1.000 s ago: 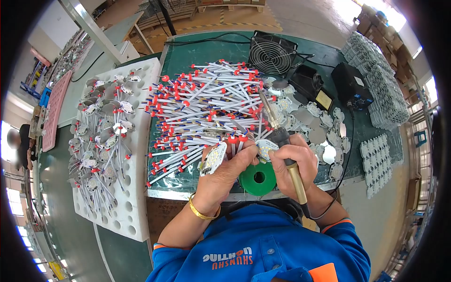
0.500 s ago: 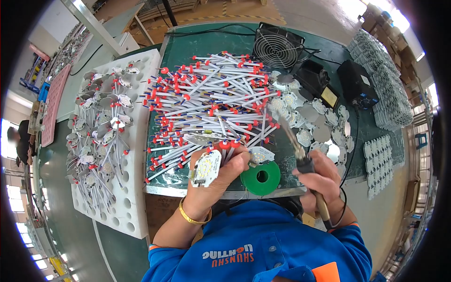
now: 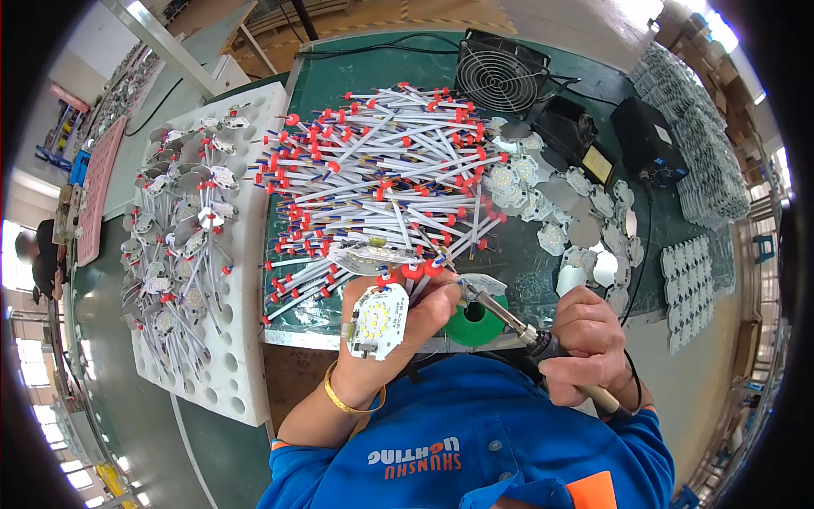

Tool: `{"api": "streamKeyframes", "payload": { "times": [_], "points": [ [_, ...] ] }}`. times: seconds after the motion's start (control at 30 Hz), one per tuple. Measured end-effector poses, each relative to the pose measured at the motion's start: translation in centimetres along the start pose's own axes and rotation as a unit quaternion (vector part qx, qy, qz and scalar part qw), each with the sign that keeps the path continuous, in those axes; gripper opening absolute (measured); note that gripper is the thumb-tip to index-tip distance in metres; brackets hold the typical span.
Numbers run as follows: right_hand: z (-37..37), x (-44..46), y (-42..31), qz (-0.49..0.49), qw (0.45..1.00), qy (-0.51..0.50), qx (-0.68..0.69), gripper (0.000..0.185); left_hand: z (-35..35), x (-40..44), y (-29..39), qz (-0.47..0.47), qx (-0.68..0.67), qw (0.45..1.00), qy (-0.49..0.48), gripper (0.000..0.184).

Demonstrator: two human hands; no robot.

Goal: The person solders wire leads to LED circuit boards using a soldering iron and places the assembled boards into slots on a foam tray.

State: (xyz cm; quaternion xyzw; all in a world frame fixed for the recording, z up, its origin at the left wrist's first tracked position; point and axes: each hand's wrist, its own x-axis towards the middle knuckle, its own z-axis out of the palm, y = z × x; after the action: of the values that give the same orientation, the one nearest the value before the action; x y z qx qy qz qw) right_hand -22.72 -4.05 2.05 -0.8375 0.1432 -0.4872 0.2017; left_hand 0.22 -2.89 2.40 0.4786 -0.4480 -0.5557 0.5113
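Note:
My left hand (image 3: 424, 321) is closed around several white wires with red grommets and LED boards attached. One LED board (image 3: 375, 318) faces up over the back of the hand; another board (image 3: 373, 256) sits edge-on above the fingers. My right hand (image 3: 587, 343) grips a soldering iron (image 3: 543, 344), its tip pointing left to a small LED board (image 3: 485, 287) at my left fingertips. Whether the tip touches it I cannot tell. Just under the iron lies a green solder spool (image 3: 465, 329), partly covered. A large pile of white wires (image 3: 381, 170) spreads beyond my left hand.
Loose LED boards (image 3: 551, 237) lie right of the wires. Behind them stand a fan (image 3: 502, 76), an iron stand with sponge (image 3: 598, 165) and a black soldering station (image 3: 646, 140). Stacked board panels (image 3: 691, 140) are at right. At left, a white foam tray (image 3: 246, 373) holds wired boards.
My right hand has brought the soldering iron's tip down and left, to the small board by my left fingertips. My left hand has shifted slightly, still holding the wired boards.

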Motion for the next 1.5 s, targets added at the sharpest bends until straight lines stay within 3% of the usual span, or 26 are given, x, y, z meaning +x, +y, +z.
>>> {"api": "streamKeyframes", "payload": {
  "times": [0.37, 0.67, 0.8, 0.87, 1.1, 1.23, 1.5],
  "points": [
    [0.3, 0.1, 0.0, 0.001, 1.000, -0.009, -0.029, 0.030, -0.2, 0.0, 0.0, -0.006, -0.027, 1.000, -0.009, 0.022],
    [0.7, 0.2, 0.4, -0.063, 0.988, -0.039, -0.139, 0.029, -0.1, 0.3, -0.3, -0.046, -0.053, 0.998, -0.001, 0.021],
    [0.8, 0.0, 0.9, -0.043, 0.996, 0.008, -0.082, 0.026, -0.2, 0.8, -0.6, -0.093, -0.128, 0.987, -0.023, 0.023],
    [0.3, 0.1, 1.0, -0.031, 0.998, 0.029, -0.039, 0.028, 0.5, 0.9, -0.6, -0.106, -0.131, 0.986, 0.014, 0.014],
    [1.7, 1.3, 1.2, 0.083, 0.988, 0.032, -0.127, 0.031, 0.5, 0.8, -0.6, -0.123, -0.133, 0.983, -0.004, 0.017],
    [4.0, 2.1, 1.7, 0.097, 0.983, 0.111, -0.110, 0.037, 0.4, 0.7, -1.0, -0.127, -0.156, 0.979, -0.015, 0.022],
    [3.9, 2.9, 1.8, 0.109, 0.980, 0.129, -0.104, 0.034, -0.6, 1.4, -0.6, -0.158, -0.189, 0.966, -0.074, 0.027]
  ]
}}
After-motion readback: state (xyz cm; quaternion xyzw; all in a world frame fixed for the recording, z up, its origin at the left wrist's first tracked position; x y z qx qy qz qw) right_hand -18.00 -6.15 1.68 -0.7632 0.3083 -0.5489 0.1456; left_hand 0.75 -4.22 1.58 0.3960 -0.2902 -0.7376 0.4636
